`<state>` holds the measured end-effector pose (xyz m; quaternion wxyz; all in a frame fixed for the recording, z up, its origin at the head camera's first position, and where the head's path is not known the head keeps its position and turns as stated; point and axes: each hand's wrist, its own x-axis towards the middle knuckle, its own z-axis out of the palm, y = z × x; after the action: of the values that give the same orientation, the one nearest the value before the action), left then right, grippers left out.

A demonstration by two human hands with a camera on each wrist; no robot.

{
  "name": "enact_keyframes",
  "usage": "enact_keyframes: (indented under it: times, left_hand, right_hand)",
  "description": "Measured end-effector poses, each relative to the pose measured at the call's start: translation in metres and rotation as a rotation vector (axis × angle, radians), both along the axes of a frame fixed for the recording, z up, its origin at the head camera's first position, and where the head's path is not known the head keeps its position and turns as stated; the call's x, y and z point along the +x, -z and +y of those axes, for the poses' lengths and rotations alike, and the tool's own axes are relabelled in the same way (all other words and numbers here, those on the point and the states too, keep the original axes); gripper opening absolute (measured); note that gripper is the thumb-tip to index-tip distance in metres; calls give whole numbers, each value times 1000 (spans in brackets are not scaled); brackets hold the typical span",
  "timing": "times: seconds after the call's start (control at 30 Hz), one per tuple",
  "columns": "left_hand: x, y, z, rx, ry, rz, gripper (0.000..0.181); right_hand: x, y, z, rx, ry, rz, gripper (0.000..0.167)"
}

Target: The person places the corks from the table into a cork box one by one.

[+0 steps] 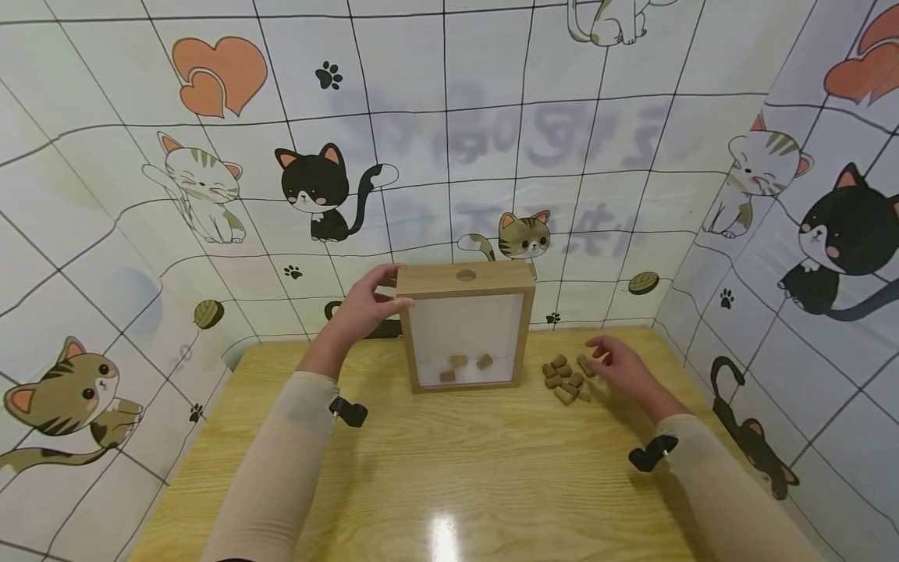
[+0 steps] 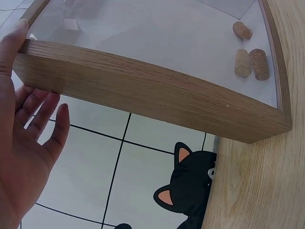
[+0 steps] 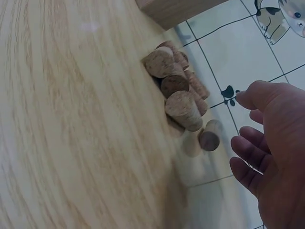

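Note:
A shallow wooden display box (image 1: 466, 279) with a clear front and a round hole in its top stands upright on the table. Three corks (image 2: 243, 63) lie inside at its bottom. My left hand (image 1: 363, 304) grips the box's upper left corner, thumb at the front edge and fingers toward the back. To the right of the box is a loose pile of several corks (image 1: 562, 380). Just beyond the pile's right side, my right hand (image 1: 625, 373) hovers with fingers loosely bent. One separate cork (image 3: 210, 135) is close to its fingertips, with a gap visible between them.
The light wood table (image 1: 421, 468) spreads out in front of the box. Behind it and at both sides rises a white wall covering (image 1: 421, 156) with printed cats and grid lines. Dark wrist cameras (image 1: 349, 411) are strapped over both sleeves.

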<state>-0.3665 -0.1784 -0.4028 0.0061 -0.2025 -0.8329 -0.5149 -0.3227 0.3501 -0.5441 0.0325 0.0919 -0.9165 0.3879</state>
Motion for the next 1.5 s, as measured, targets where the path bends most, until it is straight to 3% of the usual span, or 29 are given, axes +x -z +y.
enact_keyframes:
  times: [0.17,0.53,1.13,1.5]
  left_hand:
    - [-1,1,0,4,-11,-7,81]
    - [0,3,-1,31,-8,-34,86]
    - [0,1,-2,48,17,-42,84]
    - [0,0,-2,44,15,-34,82]
  right_hand:
    - [-2,14,3,16,21,-62,47]
    - [-8,37,7,39,24,-36,45]
    - [-10,45,8,51,42,7,39]
    - [-7,46,10,-7,68,22,39]
